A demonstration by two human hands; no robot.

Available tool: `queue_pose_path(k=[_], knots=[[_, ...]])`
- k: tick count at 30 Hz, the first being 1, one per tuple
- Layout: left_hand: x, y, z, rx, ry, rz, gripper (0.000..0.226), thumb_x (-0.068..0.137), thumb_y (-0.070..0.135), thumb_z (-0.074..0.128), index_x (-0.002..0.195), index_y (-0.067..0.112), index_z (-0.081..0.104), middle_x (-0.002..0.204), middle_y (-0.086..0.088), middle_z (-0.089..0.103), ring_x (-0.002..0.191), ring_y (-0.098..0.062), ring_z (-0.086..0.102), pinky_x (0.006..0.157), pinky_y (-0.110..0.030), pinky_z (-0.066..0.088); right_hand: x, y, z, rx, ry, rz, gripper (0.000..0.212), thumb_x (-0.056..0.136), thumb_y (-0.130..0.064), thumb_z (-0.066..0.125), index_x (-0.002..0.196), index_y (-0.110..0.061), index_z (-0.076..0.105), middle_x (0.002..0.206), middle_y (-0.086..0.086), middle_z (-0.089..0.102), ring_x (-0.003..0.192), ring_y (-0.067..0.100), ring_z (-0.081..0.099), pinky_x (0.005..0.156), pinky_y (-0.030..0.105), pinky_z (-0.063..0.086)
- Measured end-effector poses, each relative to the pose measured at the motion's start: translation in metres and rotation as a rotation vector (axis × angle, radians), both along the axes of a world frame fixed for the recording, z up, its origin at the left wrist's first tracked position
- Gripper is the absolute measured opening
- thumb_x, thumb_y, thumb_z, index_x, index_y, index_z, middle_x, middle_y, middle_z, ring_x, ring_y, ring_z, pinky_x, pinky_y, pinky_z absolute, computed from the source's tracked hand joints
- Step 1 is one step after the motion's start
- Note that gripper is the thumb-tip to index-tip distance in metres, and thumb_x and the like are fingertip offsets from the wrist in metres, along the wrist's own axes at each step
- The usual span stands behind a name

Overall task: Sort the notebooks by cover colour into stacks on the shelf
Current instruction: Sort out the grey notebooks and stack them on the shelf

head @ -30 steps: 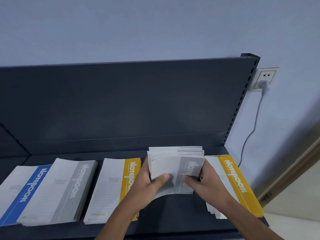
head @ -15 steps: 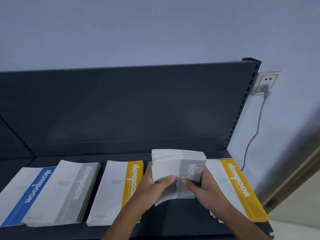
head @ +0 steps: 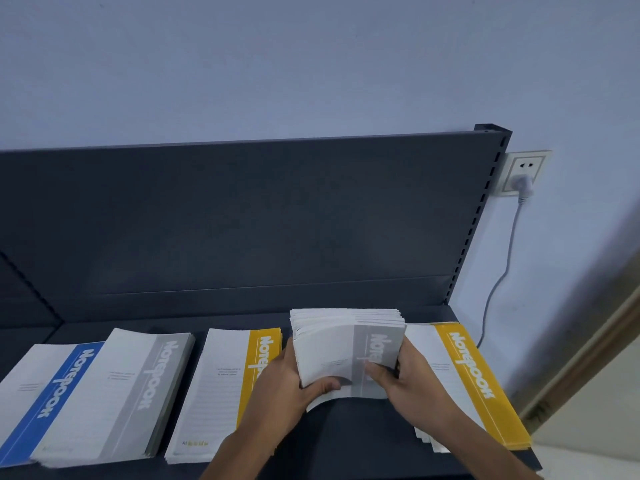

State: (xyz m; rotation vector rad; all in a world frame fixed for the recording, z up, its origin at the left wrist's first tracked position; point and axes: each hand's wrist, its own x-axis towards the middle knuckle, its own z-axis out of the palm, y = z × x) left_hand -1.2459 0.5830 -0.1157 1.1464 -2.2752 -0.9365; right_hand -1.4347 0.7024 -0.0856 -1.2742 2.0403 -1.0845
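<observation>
Between yellow stack [head: 225, 386] at 9 o'clock & yellow stack [head: 464, 379] at 3: left hand [head: 287, 386] + right hand [head: 412, 379] both clamp grey-cover notebook bundle [head: 346, 348], tipped up off shelf [head: 346, 441]; barely shifted vs 1 s ago, prob squaring edges, not yet moved to grey stack [head: 114, 393] at far 9

Left hand [head: 287, 382], right hand [head: 412, 379]: fingers curled, gripping.

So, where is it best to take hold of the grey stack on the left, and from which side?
Take the grey stack by its two long edges, coming from the front. It lies flat, overlapping the blue notebook; its right edge is free.
</observation>
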Motion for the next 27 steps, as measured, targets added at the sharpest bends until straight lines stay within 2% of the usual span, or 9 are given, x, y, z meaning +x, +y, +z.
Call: queue_pose_path(k=[2, 4, 6, 12, 14, 17, 19, 22, 27], knots=[[0.004, 0.001, 0.002, -0.016, -0.057, -0.028, 0.079, 0.067, 0.078, 0.068, 0.130, 0.036, 0.045, 0.115, 0.023, 0.060, 0.104, -0.004, 0.059, 0.082, -0.026, 0.053, 0.001, 0.003, -0.004, 0.039, 0.024, 0.012, 0.046, 0.095, -0.019, 0.067, 0.124, -0.043, 0.039, 0.108, -0.035, 0.053, 0.103, -0.009, 0.055, 0.088, 0.002, 0.042], [0.006, 0.001, 0.007, -0.022, -0.087, -0.034, 0.078, 0.072, 0.074, 0.069, 0.133, 0.035, 0.038, 0.120, 0.020, 0.058, 0.107, -0.006, 0.057, 0.083, -0.024, 0.051, 0.000, 0.004, -0.009, 0.052, 0.026, 0.008, 0.050, 0.094, -0.020, 0.068, 0.133, -0.038, 0.042, 0.117, -0.030, 0.058, 0.115, 0.000, 0.057, 0.103, 0.023, 0.047], [0.007, 0.000, 0.012, -0.027, -0.099, -0.029, 0.077, 0.075, 0.076, 0.065, 0.134, 0.035, 0.038, 0.122, 0.019, 0.059, 0.106, -0.004, 0.057, 0.080, -0.020, 0.049, -0.002, 0.003, -0.013, 0.064, 0.030, 0.001, 0.050, 0.094, -0.020, 0.068, 0.135, -0.036, 0.043, 0.117, -0.027, 0.061, 0.115, 0.002, 0.059, 0.102, 0.030, 0.050], [0.002, -0.001, 0.030, 0.083, -0.065, 0.076, 0.071, 0.066, 0.084, 0.065, 0.115, 0.034, 0.061, 0.106, 0.021, 0.069, 0.089, 0.002, 0.064, 0.071, -0.019, 0.055, -0.009, -0.013, -0.013, 0.103, -0.051, -0.064, 0.037, 0.089, -0.022, 0.070, 0.121, -0.034, 0.055, 0.108, -0.017, 0.070, 0.102, 0.006, 0.067, 0.089, 0.035, 0.058], [-0.003, -0.002, 0.035, 0.201, -0.160, 0.102, 0.066, 0.066, 0.082, 0.067, 0.106, 0.029, 0.065, 0.098, 0.016, 0.070, 0.081, 0.000, 0.066, 0.064, -0.018, 0.053, -0.009, -0.020, -0.010, 0.177, -0.099, -0.111, 0.025, 0.086, -0.021, 0.071, 0.107, -0.032, 0.066, 0.095, -0.015, 0.074, 0.090, 0.007, 0.069, 0.080, 0.031, 0.060], [-0.010, -0.007, 0.032, 0.292, -0.349, 0.105, 0.064, 0.071, 0.079, 0.066, 0.091, 0.019, 0.058, 0.087, 0.005, 0.067, 0.071, -0.008, 0.064, 0.055, -0.021, 0.050, -0.008, -0.030, -0.007, 0.293, -0.116, -0.162, 0.004, 0.078, -0.017, 0.072, 0.081, -0.015, 0.070, 0.077, -0.003, 0.073, 0.073, 0.012, 0.070, 0.058, 0.024, 0.054], [-0.014, -0.009, 0.027, 0.277, -0.443, 0.080, 0.060, 0.076, 0.077, 0.064, 0.087, 0.019, 0.052, 0.086, 0.003, 0.063, 0.071, -0.010, 0.062, 0.054, -0.022, 0.048, -0.006, -0.036, -0.013, 0.378, -0.081, -0.179, 0.015, 0.071, -0.018, 0.072, 0.075, -0.007, 0.063, 0.079, 0.005, 0.072, 0.070, 0.016, 0.067, 0.052, 0.024, 0.046], [-0.020, -0.011, 0.019, 0.203, -0.500, 0.089, 0.055, 0.082, 0.071, 0.063, 0.083, 0.018, 0.050, 0.080, 0.004, 0.056, 0.069, -0.010, 0.055, 0.053, -0.022, 0.041, -0.001, -0.044, -0.016, 0.465, -0.001, -0.189, 0.016, 0.069, -0.016, 0.068, 0.074, -0.013, 0.052, 0.073, 0.004, 0.059, 0.066, 0.016, 0.057, 0.054, 0.026, 0.040], [-0.024, -0.008, 0.011, 0.055, -0.581, 0.095, 0.056, 0.086, 0.067, 0.060, 0.099, 0.013, 0.062, 0.084, 0.004, 0.055, 0.078, -0.014, 0.055, 0.052, -0.022, 0.034, 0.003, -0.049, -0.015, 0.513, 0.084, -0.165, 0.015, 0.075, -0.017, 0.067, 0.073, -0.011, 0.053, 0.068, 0.000, 0.055, 0.064, 0.014, 0.056, 0.053, 0.024, 0.040]])
